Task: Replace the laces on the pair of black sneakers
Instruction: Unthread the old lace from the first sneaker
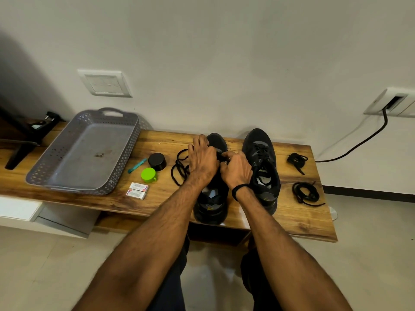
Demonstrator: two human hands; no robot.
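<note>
- Where the head view looks down over both forearms, a wooden counter (157, 203) runs along a pale wall, and the pair of black sneakers stands on it, toes to the wall.
- The left sneaker (211, 205) stands right under both hands. The right sneaker (261, 167) stands just beside it, untouched, with a lace already in its eyelets.
- The left grip (202, 160) is clenched over the front of the left sneaker, its fingers curled down across the forefoot and grasping the shoe.
- The right grip (235, 169) is closed in a pinch on the black lace (179, 169) at the eyelet row, knuckles up, touching the left grip's thumb side.
- The left thumb may be pressing the same strand, but that spot is dark and partly hidden.
- The slack of the lace lies in loose loops on the counter just left of the left sneaker, beside the left grip's wrist.
- A dark wristband (239, 190) circles the right wrist.
- Two coiled lace bundles lie right of the right sneaker: the far bundle (296, 159) near the wall and the near bundle (305, 194) closer to the counter's front edge, well apart from both grips.
- Left of the loops lie a black round lid (157, 161), a green cap (148, 175), a teal stick (137, 166) and two small white boxes (137, 191).
- Further left, a grey perforated basket (125, 158) stands on the counter.
- A black cable (359, 144) hangs from a wall outlet at the right.
</note>
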